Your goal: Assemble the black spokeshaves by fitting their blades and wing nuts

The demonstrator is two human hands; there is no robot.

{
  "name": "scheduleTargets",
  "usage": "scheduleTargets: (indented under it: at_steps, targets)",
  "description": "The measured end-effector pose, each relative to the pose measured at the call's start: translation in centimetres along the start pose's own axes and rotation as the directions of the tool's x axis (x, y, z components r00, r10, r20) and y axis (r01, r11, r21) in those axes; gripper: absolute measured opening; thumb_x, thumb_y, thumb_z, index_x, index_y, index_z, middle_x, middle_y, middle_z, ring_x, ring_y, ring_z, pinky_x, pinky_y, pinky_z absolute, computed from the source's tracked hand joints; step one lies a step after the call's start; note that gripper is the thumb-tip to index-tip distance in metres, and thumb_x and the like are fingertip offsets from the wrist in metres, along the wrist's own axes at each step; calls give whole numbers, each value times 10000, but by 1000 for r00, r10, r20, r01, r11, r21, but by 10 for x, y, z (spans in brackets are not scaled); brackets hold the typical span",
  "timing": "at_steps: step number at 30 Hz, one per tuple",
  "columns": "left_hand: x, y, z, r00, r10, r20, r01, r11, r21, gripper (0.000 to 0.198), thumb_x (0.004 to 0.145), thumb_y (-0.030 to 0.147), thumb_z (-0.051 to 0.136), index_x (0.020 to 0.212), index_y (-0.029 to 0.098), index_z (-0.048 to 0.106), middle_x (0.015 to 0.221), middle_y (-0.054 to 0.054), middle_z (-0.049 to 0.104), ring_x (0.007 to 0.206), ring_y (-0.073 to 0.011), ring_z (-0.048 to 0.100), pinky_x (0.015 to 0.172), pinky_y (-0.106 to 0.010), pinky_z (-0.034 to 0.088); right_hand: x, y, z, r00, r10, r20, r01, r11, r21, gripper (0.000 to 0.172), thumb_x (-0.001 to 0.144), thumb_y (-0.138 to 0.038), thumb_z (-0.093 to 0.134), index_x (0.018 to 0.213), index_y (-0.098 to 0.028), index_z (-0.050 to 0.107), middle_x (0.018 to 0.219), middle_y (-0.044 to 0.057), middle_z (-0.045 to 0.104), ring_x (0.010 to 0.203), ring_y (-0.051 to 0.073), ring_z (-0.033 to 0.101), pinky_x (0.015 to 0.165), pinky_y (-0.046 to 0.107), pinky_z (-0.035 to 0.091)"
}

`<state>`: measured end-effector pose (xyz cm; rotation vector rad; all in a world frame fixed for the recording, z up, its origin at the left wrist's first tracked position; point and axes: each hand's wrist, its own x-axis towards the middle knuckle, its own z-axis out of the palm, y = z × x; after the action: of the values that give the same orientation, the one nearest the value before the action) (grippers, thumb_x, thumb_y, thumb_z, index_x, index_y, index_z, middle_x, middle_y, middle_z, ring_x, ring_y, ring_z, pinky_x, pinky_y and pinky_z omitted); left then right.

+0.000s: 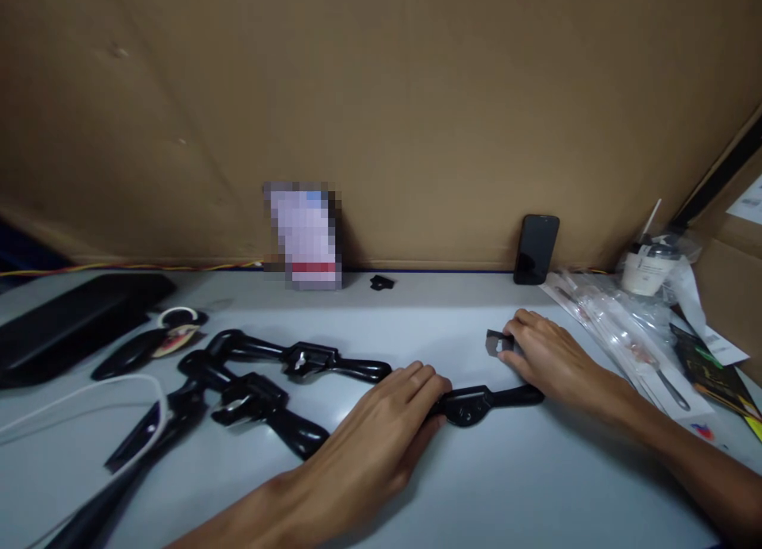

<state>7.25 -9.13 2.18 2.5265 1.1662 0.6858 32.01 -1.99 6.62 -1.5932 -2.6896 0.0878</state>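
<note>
My left hand [386,430] is closed around the left handle of a black spokeshave [467,406], which lies on the grey table. The tool's body and right handle point away from that hand. Just beyond the right handle, my right hand [551,362] pinches a flat grey metal blade [495,342] with a notch in it, close to the tabletop. To the left of my left hand lie two more black spokeshaves, a farther one [318,362] and a nearer one [259,398], each with a shiny part at its middle. A small black metal plate [382,282] rests near the back wall.
A black phone [536,249] leans on the cardboard wall [417,120]. At right are clear plastic packages [619,319] and a bagged cup [648,267]. A black case [77,319], a white cable [148,382] and a blurred-out upright object [306,236] stand leftward.
</note>
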Motion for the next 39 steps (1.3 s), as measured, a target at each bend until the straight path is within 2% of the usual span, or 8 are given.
scheduleTargets:
  at_steps: [6, 10, 14, 20, 24, 27, 33, 39]
  targets:
    - [0, -1, 1, 1000, 4, -4, -4, 1000, 1, 180, 1024, 130, 447, 1099, 204, 593, 994, -76, 653, 869, -258, 625, 733, -392, 528, 0, 5, -4, 987, -151, 55, 158, 973, -167, 171, 1011, -174, 563, 1004, -111, 723, 1024, 150, 688, 858, 272, 687, 741, 390, 521]
    - [0, -2, 1, 1000, -9, 20, 8, 1000, 12, 173, 1042, 143, 428, 1088, 208, 581, 1000, -74, 643, 862, -256, 623, 723, -390, 521, 1, 11, -7, 974, -221, 46, 224, 969, -102, 104, 968, -137, 600, 1003, -132, 698, 1045, 130, 685, 872, 246, 677, 739, 352, 506]
    - [0, -2, 1, 1000, 2, 21, -2, 1000, 16, 187, 1048, 141, 410, 1109, 203, 576, 1014, -77, 640, 863, -261, 625, 724, -405, 522, 1, 8, -8, 973, -226, 45, 229, 971, -74, 220, 951, -77, 575, 1141, -142, 665, 1037, 116, 704, 891, 243, 679, 744, 339, 491]
    - [0, -2, 2, 1000, 7, 13, -7, 1000, 13, 178, 1044, 135, 430, 1121, 203, 575, 1007, -73, 634, 862, -255, 623, 725, -398, 527, -2, -4, -6, 943, -326, 72, 331, 883, -333, 246, 923, -48, 545, 1136, -91, 661, 952, 158, 727, 851, 283, 683, 696, 361, 468]
    - [0, -3, 2, 1000, 23, -4, -23, 1000, 12, 179, 1030, 127, 449, 1112, 207, 586, 1013, -75, 646, 864, -254, 629, 727, -392, 529, 2, -1, -1, 937, -345, 51, 339, 866, -367, 260, 946, -37, 514, 1158, -85, 656, 944, 172, 738, 849, 279, 678, 692, 359, 472]
    - [0, -2, 2, 1000, 23, -17, -23, 1000, 6, 180, 1023, 123, 452, 1101, 209, 590, 1009, -74, 649, 854, -250, 632, 722, -386, 527, 6, 5, 4, 949, -316, 9, 303, 899, -316, 347, 958, 15, 444, 1221, -91, 644, 998, 171, 746, 893, 273, 690, 725, 364, 504]
    - [0, -2, 1, 1000, 20, -6, -20, 1000, 8, 183, 1032, 127, 432, 1100, 206, 582, 997, -69, 641, 847, -244, 626, 711, -379, 519, 10, 14, 8, 974, -179, -142, 178, 984, -18, 339, 952, -47, 511, 1223, -159, 680, 1085, 129, 757, 995, 262, 704, 852, 386, 541]
    - [1, -2, 0, 1000, 15, 5, -15, 1000, 2, 200, 1037, 124, 429, 1128, 207, 587, 1007, -68, 640, 856, -245, 622, 723, -385, 522, 11, 18, 8, 961, -151, -232, 180, 978, 110, 288, 957, -86, 478, 1101, -185, 707, 997, 71, 778, 893, 226, 708, 780, 333, 483]
